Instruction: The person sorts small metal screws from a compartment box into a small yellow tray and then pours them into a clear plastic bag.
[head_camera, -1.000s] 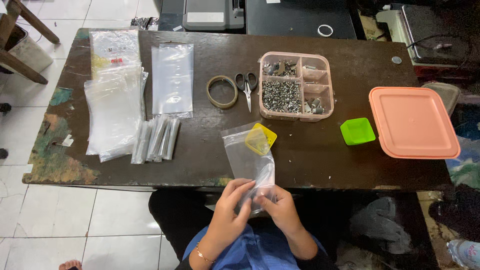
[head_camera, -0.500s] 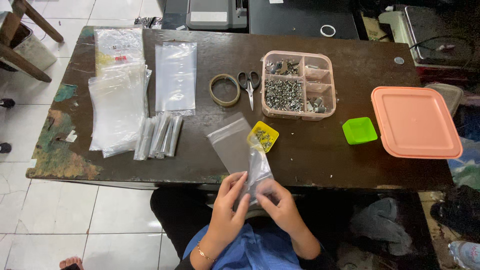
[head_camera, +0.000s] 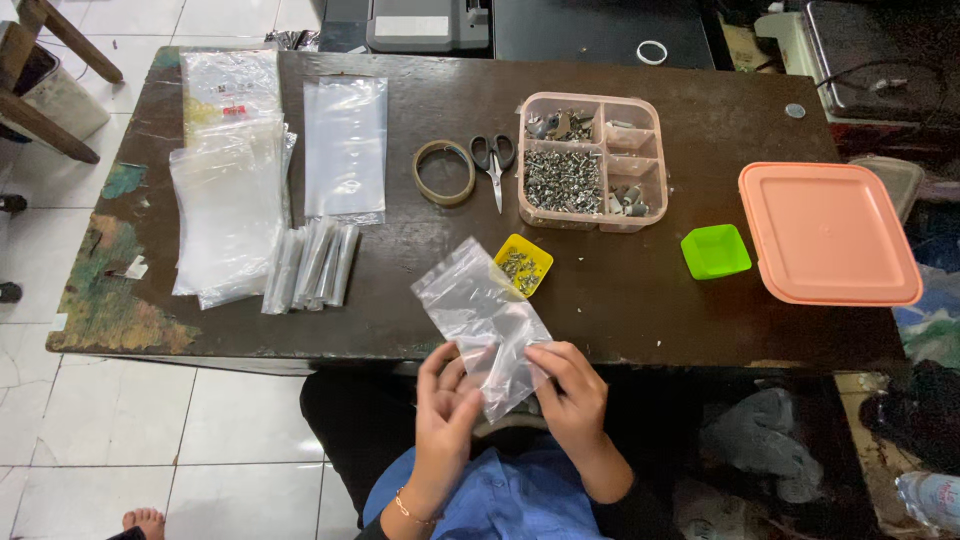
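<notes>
Both hands work at the near edge of the desk (head_camera: 640, 300). The left hand (head_camera: 447, 405) and right hand (head_camera: 572, 392) each have their grip clamped on the lower end of a clear plastic bag (head_camera: 480, 315), which slants up over the desk edge, its upper corner just beside the yellow tray (head_camera: 524, 265) of small metal parts. Bare desk surface lies left of the bag, between it and the rolled bags (head_camera: 315, 265). Farther back stand the divided pink box (head_camera: 592, 160), scissors (head_camera: 494, 165) and tape ring (head_camera: 445, 172). The green tray (head_camera: 716, 251) and pink lid (head_camera: 826, 232) sit well apart to the right.
</notes>
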